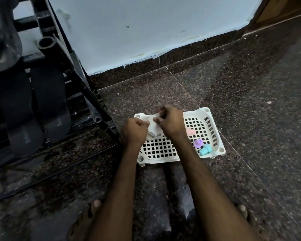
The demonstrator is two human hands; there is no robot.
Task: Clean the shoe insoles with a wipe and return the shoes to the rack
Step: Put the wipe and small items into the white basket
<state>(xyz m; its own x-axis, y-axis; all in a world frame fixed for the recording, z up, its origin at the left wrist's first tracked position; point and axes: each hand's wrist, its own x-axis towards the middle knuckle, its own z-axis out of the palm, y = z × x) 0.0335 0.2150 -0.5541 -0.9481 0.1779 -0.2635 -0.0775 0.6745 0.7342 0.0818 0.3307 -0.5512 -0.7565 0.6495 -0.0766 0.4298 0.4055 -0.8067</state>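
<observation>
Both my hands are over the far left corner of a white perforated basket on the floor. My left hand and my right hand each pinch a white wipe, which is bunched between them above a small white stack in the basket. A black shoe rack stands at the left against the wall. A pair of dark sandals leans on its lower shelf, soles facing out. A dark shoe sits on a higher shelf, partly cut off by the frame's edge.
In the basket's right corner lie a purple cap, a teal cap and a pink item. The floor is dark speckled granite. My bare feet rest at the bottom. A pale blue wall runs behind.
</observation>
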